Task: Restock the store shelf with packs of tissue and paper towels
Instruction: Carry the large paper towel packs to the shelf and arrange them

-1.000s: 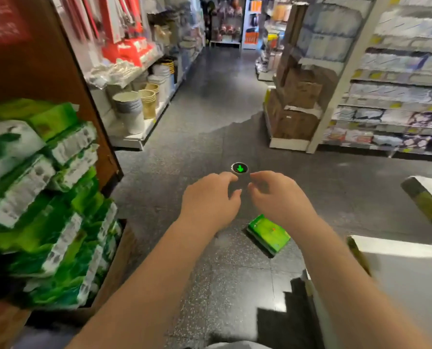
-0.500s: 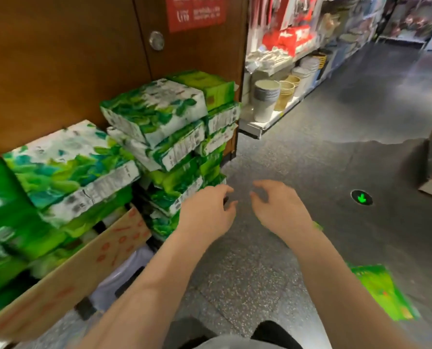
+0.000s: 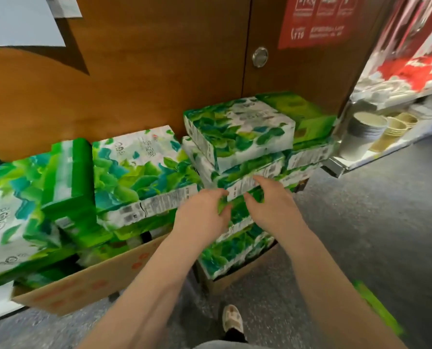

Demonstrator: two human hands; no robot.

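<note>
the fingers (image 3: 222,195) of the left hand (image 3: 200,215) were loosely spread against the front edge of a mid-stack tissue pack (image 3: 245,182); the right hand (image 3: 270,205), also spread, touched its barcode strip. neither gripped yet. the pack lay directly ahead, long axis left-right, both hands equally near, in a stack over a cardboard box (image 3: 84,285).

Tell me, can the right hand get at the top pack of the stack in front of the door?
Probably yes. The right hand is already at the stack, just below the top pack, which lies uncovered with nothing in the way above it.
</note>
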